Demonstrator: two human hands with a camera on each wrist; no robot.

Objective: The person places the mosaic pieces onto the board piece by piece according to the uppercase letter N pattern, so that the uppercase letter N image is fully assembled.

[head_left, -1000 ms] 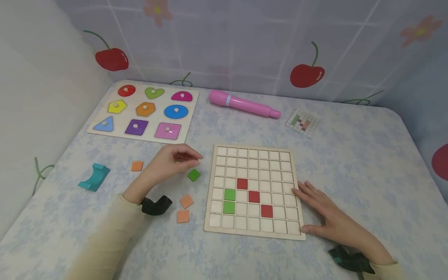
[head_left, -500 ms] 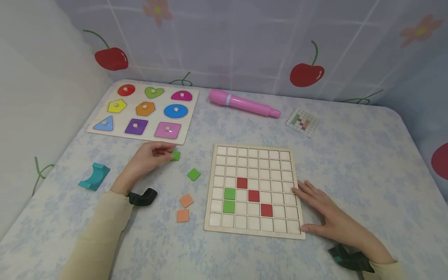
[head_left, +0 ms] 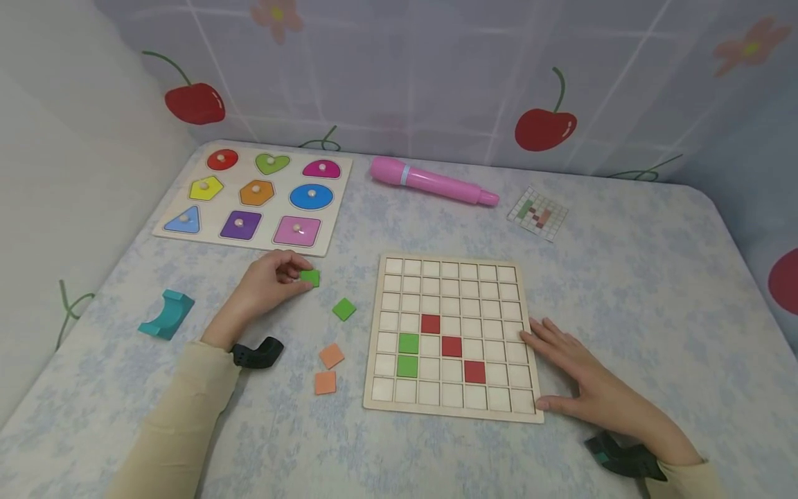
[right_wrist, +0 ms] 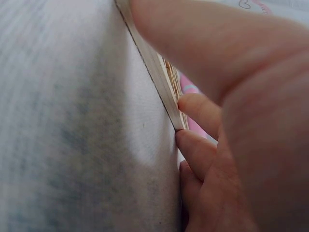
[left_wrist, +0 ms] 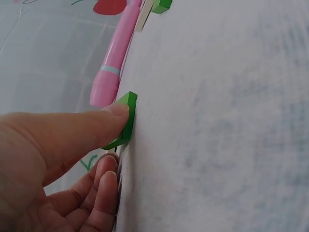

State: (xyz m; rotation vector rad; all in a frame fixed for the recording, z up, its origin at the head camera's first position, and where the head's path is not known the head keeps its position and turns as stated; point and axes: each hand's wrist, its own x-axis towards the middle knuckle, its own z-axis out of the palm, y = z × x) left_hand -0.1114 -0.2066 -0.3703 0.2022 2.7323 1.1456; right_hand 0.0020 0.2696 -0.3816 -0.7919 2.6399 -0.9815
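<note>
A: Head?
B: Grid board (head_left: pixel 451 373) has three red tiles (head_left: pixel 431 324), two green tiles (head_left: pixel 408 343); partway, I'd judge. Remaining: loose green tile (head_left: pixel 344 309), two orange tiles (head_left: pixel 332 355), board's nine o'clock; held green tile (head_left: pixel 310 278), ten.
A: Left wrist?
B: Left hand (left_wrist: pixel 63 150) pinches held green tile.
A: Right wrist?
B: Right hand (right_wrist: pixel 241 125) touches board's edge, gripping nothing.

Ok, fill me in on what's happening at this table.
A person's left hand pinches a loose green tile near the knobbed shape puzzle, while the right hand rests against the right edge of the wooden grid board. Three red tiles sit on the board in a diagonal, with two green tiles in one column to their left. Another green tile and two orange tiles lie on the table, left of the board.
</note>
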